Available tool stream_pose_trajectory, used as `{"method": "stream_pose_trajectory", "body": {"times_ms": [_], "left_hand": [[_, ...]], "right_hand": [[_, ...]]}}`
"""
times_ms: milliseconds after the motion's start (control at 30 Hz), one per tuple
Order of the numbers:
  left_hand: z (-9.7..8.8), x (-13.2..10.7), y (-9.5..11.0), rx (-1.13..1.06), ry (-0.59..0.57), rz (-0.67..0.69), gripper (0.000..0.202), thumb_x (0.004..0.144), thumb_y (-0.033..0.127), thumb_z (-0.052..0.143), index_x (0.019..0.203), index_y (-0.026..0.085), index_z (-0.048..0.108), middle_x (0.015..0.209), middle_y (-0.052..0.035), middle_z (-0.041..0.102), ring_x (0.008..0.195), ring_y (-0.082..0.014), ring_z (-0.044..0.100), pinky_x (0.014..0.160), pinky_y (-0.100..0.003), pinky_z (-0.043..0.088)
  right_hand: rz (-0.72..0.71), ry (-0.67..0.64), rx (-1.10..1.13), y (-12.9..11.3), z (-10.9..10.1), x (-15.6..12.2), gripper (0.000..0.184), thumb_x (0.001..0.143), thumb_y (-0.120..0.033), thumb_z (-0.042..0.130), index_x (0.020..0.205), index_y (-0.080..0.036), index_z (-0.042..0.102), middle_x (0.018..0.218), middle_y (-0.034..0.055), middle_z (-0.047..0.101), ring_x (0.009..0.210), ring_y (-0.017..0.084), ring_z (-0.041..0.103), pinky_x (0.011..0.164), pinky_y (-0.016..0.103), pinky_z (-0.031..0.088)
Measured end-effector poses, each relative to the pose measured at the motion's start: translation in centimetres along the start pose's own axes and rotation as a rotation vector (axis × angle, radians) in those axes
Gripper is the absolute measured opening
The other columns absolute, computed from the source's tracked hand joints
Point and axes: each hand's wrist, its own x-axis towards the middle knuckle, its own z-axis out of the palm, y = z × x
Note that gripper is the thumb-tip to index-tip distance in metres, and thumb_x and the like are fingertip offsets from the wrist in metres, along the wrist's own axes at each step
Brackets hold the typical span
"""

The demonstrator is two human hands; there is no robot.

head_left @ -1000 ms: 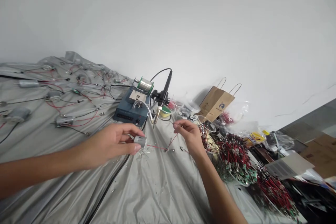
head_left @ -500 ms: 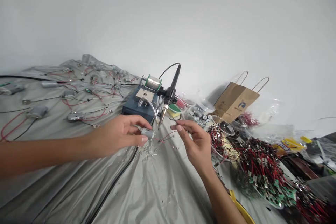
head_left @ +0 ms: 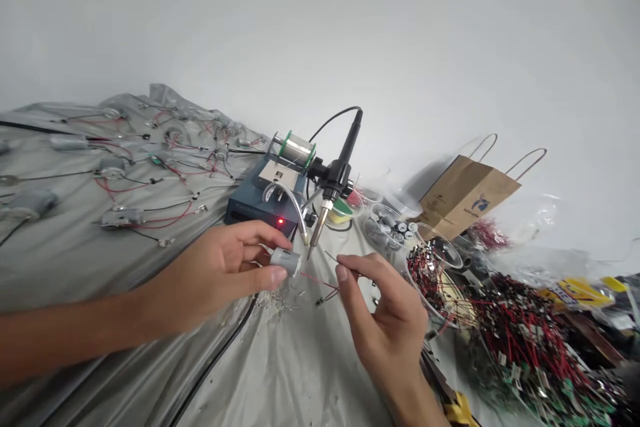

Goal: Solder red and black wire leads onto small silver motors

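Observation:
Between the thumb and fingers of my left hand [head_left: 235,260] is a small grey motor [head_left: 286,261], lying on its side with its end toward the right. A red wire [head_left: 315,278] runs from near that end toward my right hand [head_left: 383,307]. My right thumb and forefinger pinch a thin dark wire [head_left: 333,257], its bare tip pointing left. Just above and between the hands, the soldering iron [head_left: 337,180] sits in a holder with its tip angled down. A curved metal tube [head_left: 293,197] ends beside the iron's tip.
A blue soldering station [head_left: 245,197] with a lit red lamp carries a solder spool [head_left: 297,149]. Wired motors [head_left: 120,217] spread across the grey sheet at left. At right are a tub of motors [head_left: 390,227], a paper bag [head_left: 465,193], bundled red and black wires [head_left: 520,320] and yellow-handled pliers [head_left: 457,407].
The view has shifted closer. My right hand now holds the wire's tip toward the left, nearer the iron's tip. The left hand still holds the motor. The station's red lamp now shows.

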Motion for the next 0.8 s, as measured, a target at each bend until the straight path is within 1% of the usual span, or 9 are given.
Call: {"method": "stream_pose_trajectory", "body": {"times_ms": [100,233,300,433,500,567,667,800], "left_hand": [[0.1,-0.1,-0.5,-0.021,0.017,0.007,0.034,0.091,0.044,0.087,0.115,0.025,0.072,0.094,-0.0013,0.079,0.085,-0.0168,0.069,0.076,-0.027,0.057],[0.2,-0.1,-0.9,-0.067,0.021,0.021,0.032,0.090,0.044,0.088,0.114,0.028,0.073,0.097,0.0005,0.082,0.087,-0.0143,0.069,0.076,-0.022,0.057],[0.2,-0.2,-0.7,-0.078,0.012,0.025,0.030,0.090,0.042,0.088,0.113,0.028,0.075,0.098,0.0005,0.083,0.087,-0.0140,0.071,0.076,-0.021,0.058],[0.4,-0.3,0.2,-0.037,0.058,0.063,0.022,0.089,0.033,0.088,0.107,0.026,0.077,0.083,0.0030,0.080,0.076,-0.0120,0.071,0.069,-0.018,0.057],[0.4,-0.3,0.6,0.014,0.093,0.074,0.021,0.088,0.030,0.087,0.106,0.026,0.078,0.079,0.0035,0.079,0.071,-0.0112,0.070,0.065,-0.017,0.055],[0.4,-0.3,0.8,0.054,0.113,0.068,0.023,0.087,0.032,0.088,0.107,0.026,0.079,0.079,0.0028,0.080,0.070,-0.0117,0.070,0.063,-0.017,0.054],[0.4,-0.3,0.6,0.041,0.115,0.074,0.024,0.085,0.034,0.088,0.107,0.028,0.080,0.079,0.0023,0.081,0.071,-0.0134,0.071,0.065,-0.018,0.056],[0.4,-0.2,0.2,0.038,0.118,0.090,0.025,0.085,0.036,0.089,0.107,0.029,0.080,0.077,0.0034,0.079,0.070,-0.0125,0.069,0.065,-0.017,0.055]], "right_hand": [[-0.089,-0.017,-0.057,-0.4,0.2,-0.3,0.025,0.096,-0.003,0.067,0.112,-0.021,0.075,0.079,-0.0011,0.068,0.069,0.014,0.062,0.066,0.029,0.048],[-0.145,-0.006,-0.059,-0.5,0.6,-0.7,0.028,0.094,0.002,0.066,0.112,-0.018,0.074,0.080,0.0003,0.068,0.070,0.013,0.062,0.066,0.030,0.048],[-0.147,0.005,-0.056,-0.4,0.7,-0.8,0.029,0.093,0.003,0.066,0.113,-0.017,0.074,0.079,0.0001,0.067,0.070,0.013,0.062,0.066,0.031,0.048],[-0.160,0.048,-0.040,-0.4,0.9,-0.7,0.027,0.091,0.002,0.069,0.111,-0.016,0.074,0.079,-0.0007,0.067,0.071,0.013,0.061,0.067,0.031,0.047],[-0.170,0.053,-0.034,-0.5,1.0,-0.6,0.025,0.091,0.001,0.070,0.109,-0.016,0.075,0.079,-0.0007,0.066,0.071,0.013,0.061,0.068,0.032,0.047],[-0.150,0.042,-0.029,-0.6,1.1,-0.6,0.023,0.091,0.000,0.070,0.107,-0.016,0.075,0.078,-0.0011,0.064,0.070,0.012,0.060,0.068,0.032,0.046],[-0.101,0.037,-0.004,-0.6,1.3,-0.6,0.021,0.092,-0.001,0.071,0.106,-0.016,0.075,0.077,-0.0014,0.062,0.070,0.012,0.059,0.067,0.032,0.046],[-0.092,0.028,0.007,-0.5,1.5,-0.8,0.023,0.093,0.000,0.071,0.109,-0.016,0.076,0.078,-0.0012,0.063,0.071,0.012,0.059,0.067,0.031,0.047]]}}
